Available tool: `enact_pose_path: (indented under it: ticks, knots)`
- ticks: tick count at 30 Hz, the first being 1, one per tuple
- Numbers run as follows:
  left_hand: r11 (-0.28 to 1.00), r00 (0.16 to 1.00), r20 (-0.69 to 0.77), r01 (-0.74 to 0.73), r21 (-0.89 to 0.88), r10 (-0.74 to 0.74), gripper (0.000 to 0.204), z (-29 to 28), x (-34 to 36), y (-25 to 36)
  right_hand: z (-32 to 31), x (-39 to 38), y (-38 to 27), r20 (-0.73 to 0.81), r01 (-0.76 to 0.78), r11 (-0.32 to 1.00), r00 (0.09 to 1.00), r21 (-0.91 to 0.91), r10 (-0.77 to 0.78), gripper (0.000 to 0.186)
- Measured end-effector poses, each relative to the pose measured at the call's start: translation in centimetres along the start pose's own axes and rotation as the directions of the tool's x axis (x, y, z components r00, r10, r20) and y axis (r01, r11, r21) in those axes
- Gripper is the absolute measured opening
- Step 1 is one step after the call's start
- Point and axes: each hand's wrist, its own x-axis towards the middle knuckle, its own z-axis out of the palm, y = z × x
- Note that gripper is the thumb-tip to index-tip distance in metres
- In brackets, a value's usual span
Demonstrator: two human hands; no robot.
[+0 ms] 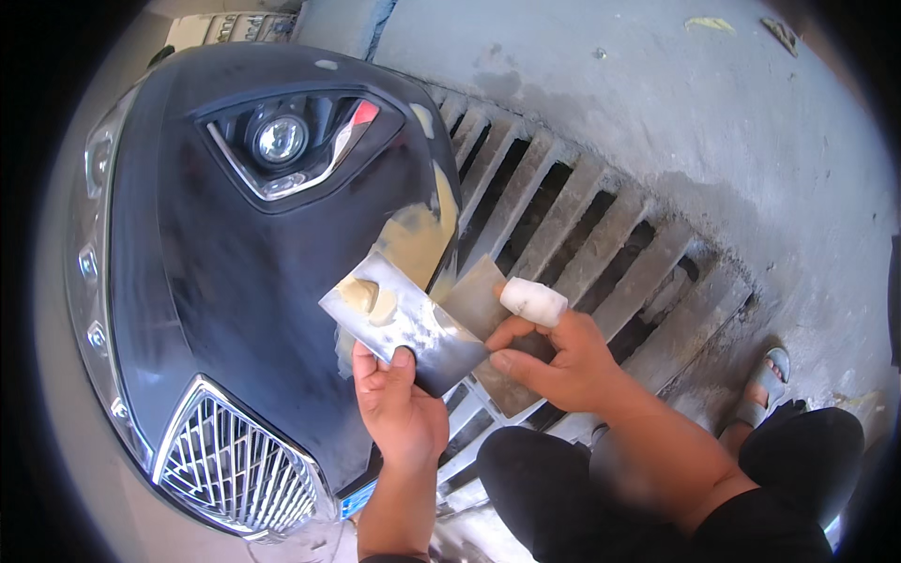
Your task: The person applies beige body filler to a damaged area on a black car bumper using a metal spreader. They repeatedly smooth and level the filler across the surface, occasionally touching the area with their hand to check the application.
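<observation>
My left hand (402,418) grips a shiny rectangular metal putty spreader (422,333), its thumb on the near edge. A dab of cream-coloured putty (358,295) sits toward the sheet's far left corner. In my right hand (574,364) a second, duller spreader (511,387) is pinched between thumb and fingers, tilted and partly behind the first. The two sheets overlap or meet near my right fingertips; contact is unclear. A white bandage (533,301) wraps one right finger. Just beyond, tan putty (413,239) covers the corner of a dark car bumper (253,300).
A round lamp (282,140) is set in the bumper, with a chrome grille (235,464) nearer me. Slotted floor grating (601,225) runs beside the car, bordered by grey concrete (751,122). My dark-clothed knees (544,488) are at the lower right, near a sandalled foot (770,380).
</observation>
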Motion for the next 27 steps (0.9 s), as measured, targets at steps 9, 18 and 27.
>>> enact_pose_path:
  ticks: [9,18,27]
  knots:
    - [0.996,0.993,0.113,0.014,0.088,-0.024,0.046,3.6,1.0,-1.7,-4.3,1.2,-0.1,-0.018,-0.21,0.961,0.976,0.181,0.217,0.063]
    - [-0.574,0.775,0.631,-0.504,0.645,0.028,0.07,1.0,8.3,-0.8,-11.5,3.0,1.5,-0.352,-0.219,0.963,0.899,0.155,0.261,0.058]
    - [-0.788,0.871,0.483,-0.358,0.5,-0.089,0.094,2.9,13.3,-5.8,-12.8,2.6,2.4,-0.402,-0.212,0.974,0.888,0.074,0.224,0.057]
